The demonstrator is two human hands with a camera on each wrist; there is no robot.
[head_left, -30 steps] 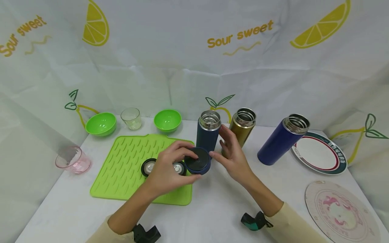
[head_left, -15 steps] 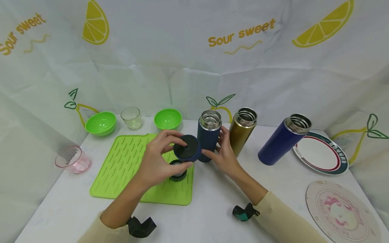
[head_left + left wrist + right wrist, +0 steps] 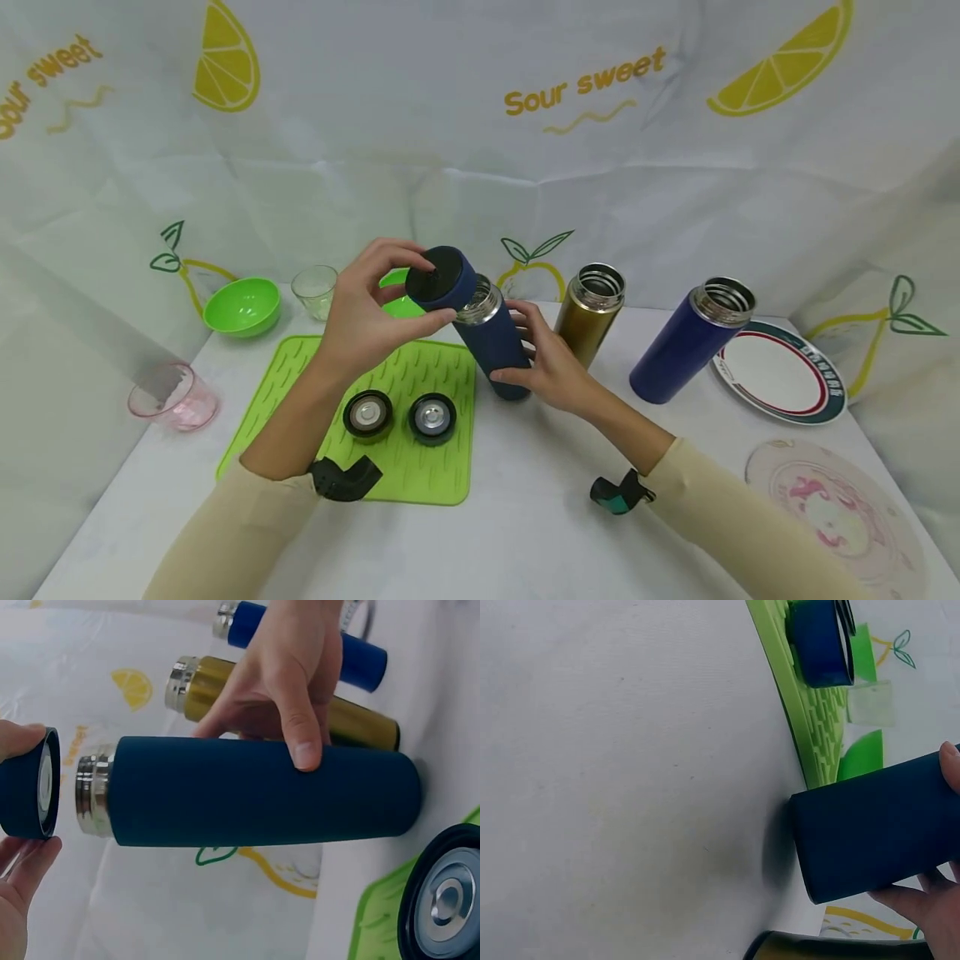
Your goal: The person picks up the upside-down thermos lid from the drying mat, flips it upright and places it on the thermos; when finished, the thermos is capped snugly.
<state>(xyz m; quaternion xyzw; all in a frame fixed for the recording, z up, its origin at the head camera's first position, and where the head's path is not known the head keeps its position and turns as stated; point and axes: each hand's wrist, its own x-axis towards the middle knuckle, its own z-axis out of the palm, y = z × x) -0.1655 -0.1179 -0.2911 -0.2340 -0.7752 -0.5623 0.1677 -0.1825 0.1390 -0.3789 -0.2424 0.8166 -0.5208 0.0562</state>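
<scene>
A dark blue bottle lid point(image 3: 444, 279) with a black top is pinched between the thumb and fingers of my left hand point(image 3: 360, 312). It is just above the steel mouth of a dark navy bottle point(image 3: 491, 342); the left wrist view shows a small gap between lid point(image 3: 28, 787) and neck point(image 3: 94, 791). My right hand point(image 3: 551, 367) grips that bottle around its body, thumb in front. The bottle's top leans left in the head view; I cannot tell whether its base touches the table. Two more lids lie underside up on the green mat: one left point(image 3: 368, 414), one right point(image 3: 432, 418).
Right of the held bottle stand a gold bottle point(image 3: 590, 329) and a blue bottle point(image 3: 678, 350), both uncapped. Farther right lie a plate point(image 3: 834, 408) and a round pink mat point(image 3: 840, 500). Green bowls point(image 3: 243, 308), a clear glass point(image 3: 313, 292) and a pink glass point(image 3: 176, 400) are left.
My left hand has raised the lid up and left, uncovering the lids on the mat, to above the bottle mouth. The bottle, now gripped by my right hand, has tilted left.
</scene>
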